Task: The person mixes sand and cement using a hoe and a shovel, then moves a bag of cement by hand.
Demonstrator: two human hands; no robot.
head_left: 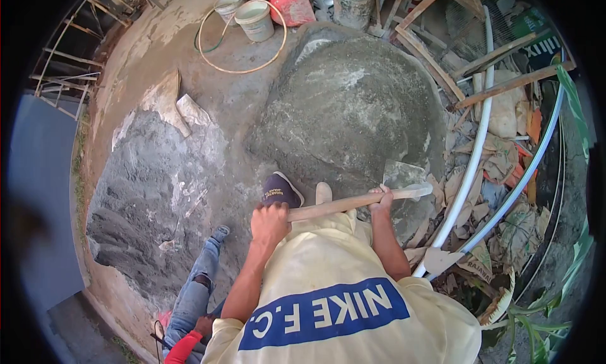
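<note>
Grey mortar heap (344, 105), pale wooden handle (353, 202)

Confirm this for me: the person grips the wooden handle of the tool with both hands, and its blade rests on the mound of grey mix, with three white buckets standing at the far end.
Not quite. The head view shows two white buckets, not three, beside a red container. The rest holds: left hand and right hand grip the wooden handle, blade on the grey mound.

Concrete floor (158, 42) — mortar heap (353, 105), sand pile (145, 200), buckets (254, 18).

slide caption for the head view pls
Both hands, left and right, grip a wooden-handled shovel beside a grey cement mound.
</note>
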